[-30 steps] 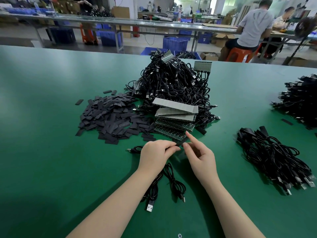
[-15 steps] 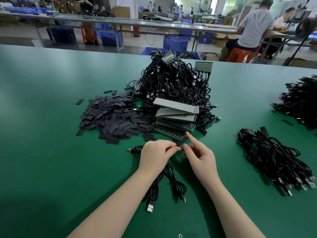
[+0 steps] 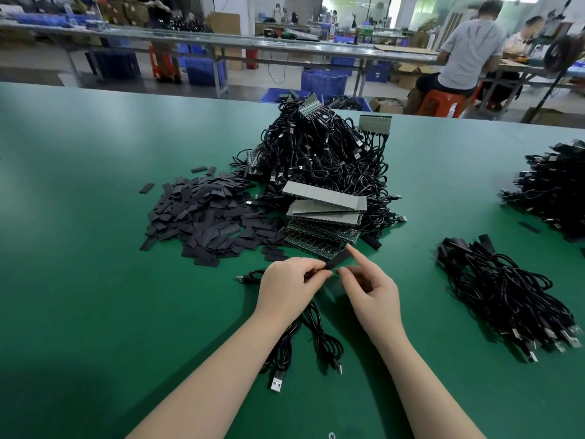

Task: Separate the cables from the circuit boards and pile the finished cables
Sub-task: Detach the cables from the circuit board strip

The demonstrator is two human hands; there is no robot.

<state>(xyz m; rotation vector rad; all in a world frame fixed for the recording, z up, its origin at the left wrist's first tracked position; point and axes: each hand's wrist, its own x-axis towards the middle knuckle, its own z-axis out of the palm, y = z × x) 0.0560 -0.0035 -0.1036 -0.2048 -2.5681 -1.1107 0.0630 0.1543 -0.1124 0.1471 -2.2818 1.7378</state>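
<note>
The left hand (image 3: 289, 288) hides part of the cable (image 3: 319, 337); the right-edge pile (image 3: 557, 194) is cut off

Both hands, left (image 3: 289, 288) and right (image 3: 370, 289), pinch a black strip (image 3: 337, 259) near stacked circuit boards (image 3: 323, 223)

Your black cable (image 3: 304, 340) lay looped under your wrists; stacked circuit boards (image 3: 323, 223) fronted the tangled heap (image 3: 319, 160); finished cables (image 3: 506, 299) were piled rightward.

Green table (image 3: 95, 280) carries: tangled cable heap (image 3: 319, 153), stacked circuit boards (image 3: 323, 217), black sleeve scatter (image 3: 202, 217), finished cable bundle (image 3: 506, 296), loose cable (image 3: 316, 340).
</note>
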